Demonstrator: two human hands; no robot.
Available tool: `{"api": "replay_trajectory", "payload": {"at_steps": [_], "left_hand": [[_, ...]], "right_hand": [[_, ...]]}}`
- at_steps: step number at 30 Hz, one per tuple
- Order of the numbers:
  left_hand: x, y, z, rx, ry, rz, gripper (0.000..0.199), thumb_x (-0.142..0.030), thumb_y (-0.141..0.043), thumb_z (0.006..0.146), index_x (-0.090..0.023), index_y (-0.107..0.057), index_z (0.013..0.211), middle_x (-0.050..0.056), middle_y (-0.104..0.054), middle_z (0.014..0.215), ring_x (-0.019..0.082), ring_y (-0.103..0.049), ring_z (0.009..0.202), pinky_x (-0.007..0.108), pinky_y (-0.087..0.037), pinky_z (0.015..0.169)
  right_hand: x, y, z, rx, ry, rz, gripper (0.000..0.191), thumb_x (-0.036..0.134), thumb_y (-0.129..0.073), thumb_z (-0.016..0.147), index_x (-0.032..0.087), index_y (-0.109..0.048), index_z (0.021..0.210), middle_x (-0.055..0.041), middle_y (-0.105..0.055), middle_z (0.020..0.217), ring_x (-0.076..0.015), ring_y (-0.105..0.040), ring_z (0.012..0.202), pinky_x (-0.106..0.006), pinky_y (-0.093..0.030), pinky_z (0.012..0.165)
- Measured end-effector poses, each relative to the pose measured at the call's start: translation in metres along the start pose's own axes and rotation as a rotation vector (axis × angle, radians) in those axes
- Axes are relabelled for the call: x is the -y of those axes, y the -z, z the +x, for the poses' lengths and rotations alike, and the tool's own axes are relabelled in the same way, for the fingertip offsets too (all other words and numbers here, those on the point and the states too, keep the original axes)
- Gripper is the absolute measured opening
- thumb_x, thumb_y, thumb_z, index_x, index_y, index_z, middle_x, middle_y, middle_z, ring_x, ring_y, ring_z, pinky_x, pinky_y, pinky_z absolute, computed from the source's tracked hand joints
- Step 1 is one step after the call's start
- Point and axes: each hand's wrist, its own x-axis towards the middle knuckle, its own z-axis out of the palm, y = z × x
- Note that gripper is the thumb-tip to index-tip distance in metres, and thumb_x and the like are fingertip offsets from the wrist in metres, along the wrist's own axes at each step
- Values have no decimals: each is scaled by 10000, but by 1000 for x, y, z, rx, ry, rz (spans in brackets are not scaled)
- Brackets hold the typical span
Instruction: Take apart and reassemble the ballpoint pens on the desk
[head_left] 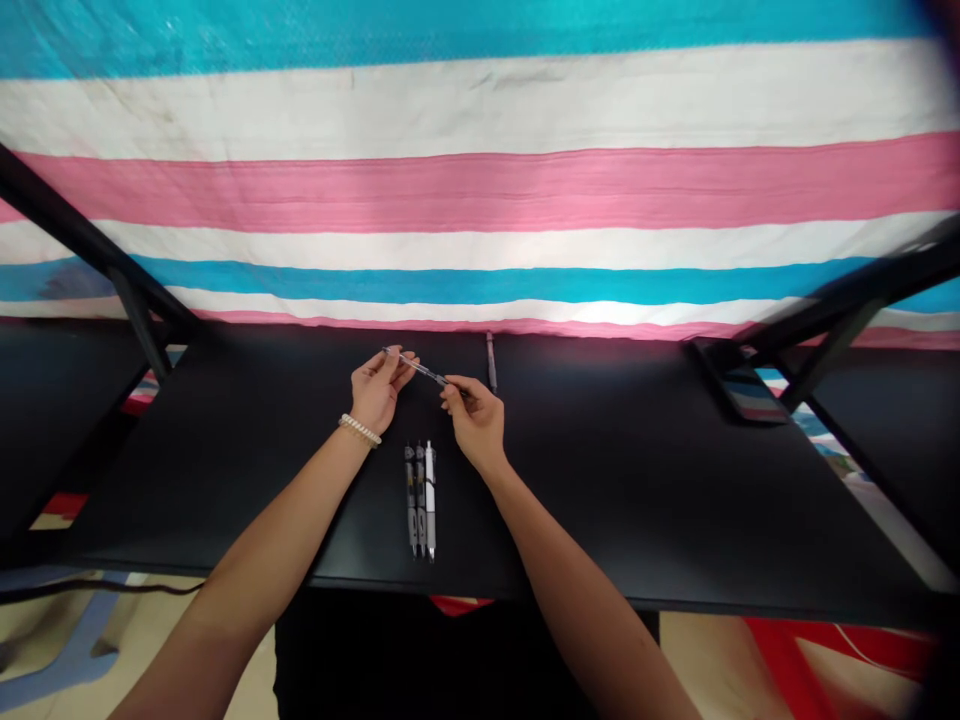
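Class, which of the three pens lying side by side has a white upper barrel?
The rightmost pen: its upper barrel is white; the middle pen and left pen are dark there.

The right hand (474, 422) covers one end of the thin pen (424, 371), so that end is hidden. The marks on the three pens (421, 500) are too small to read. The left arm (255, 570) and right arm (577, 590) go off the bottom edge. The shiny dark thing (739, 382) is too blurry to name.

Glossy plastic pens (421, 500) lie on a matt black tabletop (600, 480).
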Motion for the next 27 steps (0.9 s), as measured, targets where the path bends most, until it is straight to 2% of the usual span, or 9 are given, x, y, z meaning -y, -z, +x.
{"api": "replay_trajectory", "payload": {"at_steps": [5,9,15,20,24,27], "left_hand": [[-11,1,7,-107,-4,-140,80,-179,-686,859,-100,-696,865,80,-748,839,122,-727,777,216,-576,764],[-21,4,13,-140,69,-251,126,-117,-600,909,-89,-686,821,72,-739,815,93,-718,770,159,-570,755],[-24,2,12,-111,164,-258,108,-107,-593,910,-81,-681,853,67,-732,807,91,-716,738,135,-575,687],[-19,0,10,-62,182,-177,81,-124,-635,885,-76,-694,859,86,-739,811,110,-720,736,142,-577,645],[-16,1,11,-45,152,-111,83,-164,-677,864,-87,-709,869,87,-743,835,107,-718,748,148,-565,662],[-11,1,10,-53,59,-67,94,-196,-696,854,-111,-713,888,76,-749,859,109,-723,784,169,-559,720]], "right_hand": [[2,9,5,-146,-19,144,243,408,-653,844,176,-712,885,3,-633,635,-96,-530,492,-231,-420,467],[2,14,8,-132,-84,282,234,417,-679,821,186,-717,831,16,-616,595,-76,-480,428,-217,-336,404],[5,6,4,-43,-96,278,267,449,-675,832,188,-728,847,4,-648,620,-78,-515,432,-213,-353,403],[3,4,6,-43,-107,255,303,476,-652,848,181,-721,867,-4,-667,643,-78,-529,428,-209,-366,397],[3,3,4,-54,-92,169,338,496,-637,859,171,-718,905,-26,-697,703,-84,-539,430,-224,-417,404],[5,0,0,-72,-32,107,304,455,-651,862,180,-712,976,-43,-724,807,-90,-559,454,-239,-463,431]]}}
